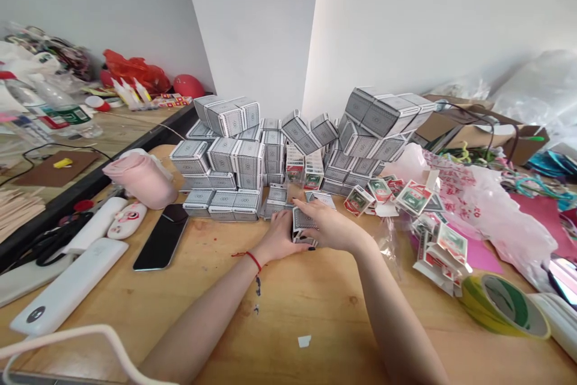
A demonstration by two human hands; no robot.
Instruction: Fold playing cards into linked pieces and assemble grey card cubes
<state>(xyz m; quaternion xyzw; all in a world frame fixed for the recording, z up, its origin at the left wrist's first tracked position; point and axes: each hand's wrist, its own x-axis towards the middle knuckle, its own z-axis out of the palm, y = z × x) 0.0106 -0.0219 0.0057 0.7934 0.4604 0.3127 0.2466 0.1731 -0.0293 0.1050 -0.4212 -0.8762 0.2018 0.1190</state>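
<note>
Cupping a grey-patterned card block (297, 218) between my two hands, I have it low over the near middle of the wooden tabletop (279, 325), just in front of the stacked grey blocks (247, 163). My left hand (278, 237) is half curled, gripping the left side, its thumb reaching along the near lower edge. My right hand (331, 224) bends over the top and right side, fingers spread a little and closed down on the same block. I can't tell whether its underside touches the wood; my fingers hide too much of it.

To handle it well, I think I should press from both sides evenly, with flat finger pads rather than nails, so the edges line up and no corner bends. A light touch from above ought to be enough; squeezing harder could skew the layers. I'd do well to work in the bare wood nearer me, because a low block (274, 200) lies just behind my left hand and leaves little room there. The white scrap (305, 341) sits in that nearer space, so I'd avoid setting an edge on it. The clear wrapper (390, 244) to my right could snag my forearm if I swing wide.
</note>
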